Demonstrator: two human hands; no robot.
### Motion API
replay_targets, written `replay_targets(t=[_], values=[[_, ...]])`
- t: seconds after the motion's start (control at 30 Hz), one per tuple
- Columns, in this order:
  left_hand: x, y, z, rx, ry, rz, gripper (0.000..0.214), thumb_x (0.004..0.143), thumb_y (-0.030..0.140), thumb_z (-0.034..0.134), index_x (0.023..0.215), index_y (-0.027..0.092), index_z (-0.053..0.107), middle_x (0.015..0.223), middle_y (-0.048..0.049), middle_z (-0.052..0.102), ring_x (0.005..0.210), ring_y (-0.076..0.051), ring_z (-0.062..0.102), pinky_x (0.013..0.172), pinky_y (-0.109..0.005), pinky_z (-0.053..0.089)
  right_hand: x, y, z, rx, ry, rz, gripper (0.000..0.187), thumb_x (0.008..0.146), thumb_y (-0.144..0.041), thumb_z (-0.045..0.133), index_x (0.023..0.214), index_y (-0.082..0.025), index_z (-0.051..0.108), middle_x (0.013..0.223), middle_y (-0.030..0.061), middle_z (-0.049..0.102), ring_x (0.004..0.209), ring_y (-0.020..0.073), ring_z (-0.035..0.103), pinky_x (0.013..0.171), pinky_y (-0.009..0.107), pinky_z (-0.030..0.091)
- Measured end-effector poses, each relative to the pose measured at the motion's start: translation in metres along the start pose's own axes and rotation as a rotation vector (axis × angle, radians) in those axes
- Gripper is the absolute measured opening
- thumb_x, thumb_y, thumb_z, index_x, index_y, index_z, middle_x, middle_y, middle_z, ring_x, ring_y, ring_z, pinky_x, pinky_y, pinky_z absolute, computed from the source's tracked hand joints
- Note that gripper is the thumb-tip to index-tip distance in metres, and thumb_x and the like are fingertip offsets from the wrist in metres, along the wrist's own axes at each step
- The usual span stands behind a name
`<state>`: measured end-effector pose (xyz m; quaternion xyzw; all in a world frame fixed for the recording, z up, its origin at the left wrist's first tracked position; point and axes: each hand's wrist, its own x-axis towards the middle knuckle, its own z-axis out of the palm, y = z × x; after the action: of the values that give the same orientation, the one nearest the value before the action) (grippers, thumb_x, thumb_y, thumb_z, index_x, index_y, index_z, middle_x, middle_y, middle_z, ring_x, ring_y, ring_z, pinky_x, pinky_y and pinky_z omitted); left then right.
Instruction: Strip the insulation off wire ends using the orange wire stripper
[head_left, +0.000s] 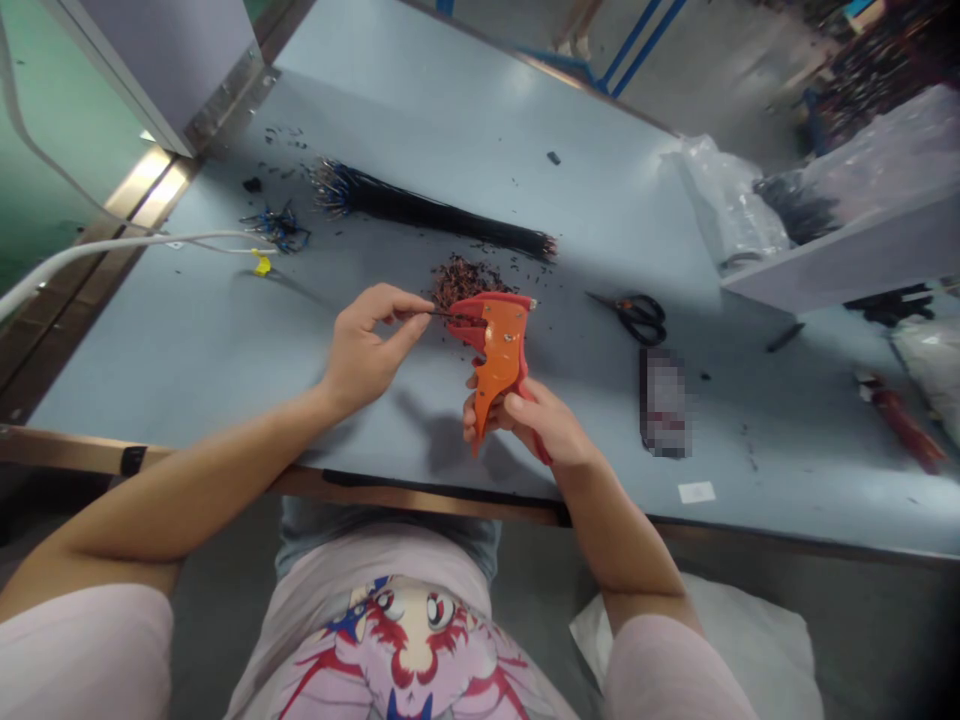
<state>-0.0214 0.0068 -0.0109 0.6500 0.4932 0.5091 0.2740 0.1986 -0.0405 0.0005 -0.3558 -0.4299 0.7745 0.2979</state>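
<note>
One wire [441,313], likely light and springy, best gripped close to the stripper [502,345], is fingertip-pinched in my left hand [369,345], my right hand [541,420] curled around the stripper's handles.

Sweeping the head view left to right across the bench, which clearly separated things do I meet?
Yellow tag, left hand, orange-and-red wire stripper, black-handled scissors, white card, red-handled tool.
</note>
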Motion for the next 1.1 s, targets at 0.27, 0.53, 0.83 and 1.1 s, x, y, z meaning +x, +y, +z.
replay_targets(t=[0.27,0.53,0.83,1.1], values=[[-0.0023,0.0023,0.0015,-0.033,-0.053,-0.024,0.010,0.083,0.028,0.061,0.087,0.023,0.069,0.081,0.0000,0.066,0.076,-0.013,0.058,0.073,-0.027,0.047,-0.0005,-0.0015,0.0042,-0.010,0.001,-0.009,0.048,0.081,-0.046,0.064,0.114,-0.014,0.049,0.086,0.0093,0.064,0.074,0.0218,0.065,0.061,0.037,0.055],[-0.0016,0.0051,0.0009,-0.085,-0.059,-0.039,0.009,0.082,0.026,0.062,0.086,0.023,0.070,0.080,0.0005,0.067,0.075,-0.012,0.058,0.071,-0.027,0.046,-0.0031,-0.0017,0.0063,-0.006,0.043,0.001,0.040,0.083,-0.046,0.062,0.103,-0.013,0.052,0.078,0.0073,0.065,0.064,0.0200,0.065,0.053,0.033,0.055],[-0.0022,0.0061,0.0010,-0.072,-0.069,-0.038,0.009,0.082,0.026,0.062,0.086,0.022,0.070,0.081,0.0001,0.067,0.075,-0.012,0.059,0.071,-0.027,0.047,-0.0032,-0.0028,0.0062,-0.026,0.045,-0.005,0.038,0.084,-0.047,0.061,0.100,-0.013,0.052,0.073,0.0063,0.065,0.059,0.0189,0.065,0.048,0.031,0.054],[-0.0017,0.0048,0.0019,-0.055,-0.051,-0.027,0.011,0.079,0.026,0.065,0.087,0.020,0.070,0.078,0.0001,0.068,0.072,-0.011,0.059,0.068,-0.024,0.047,-0.0030,-0.0019,0.0058,0.006,0.046,0.005,0.036,0.084,-0.046,0.061,0.097,-0.014,0.051,0.068,0.0035,0.062,0.054,0.0165,0.062,0.044,0.029,0.052]])
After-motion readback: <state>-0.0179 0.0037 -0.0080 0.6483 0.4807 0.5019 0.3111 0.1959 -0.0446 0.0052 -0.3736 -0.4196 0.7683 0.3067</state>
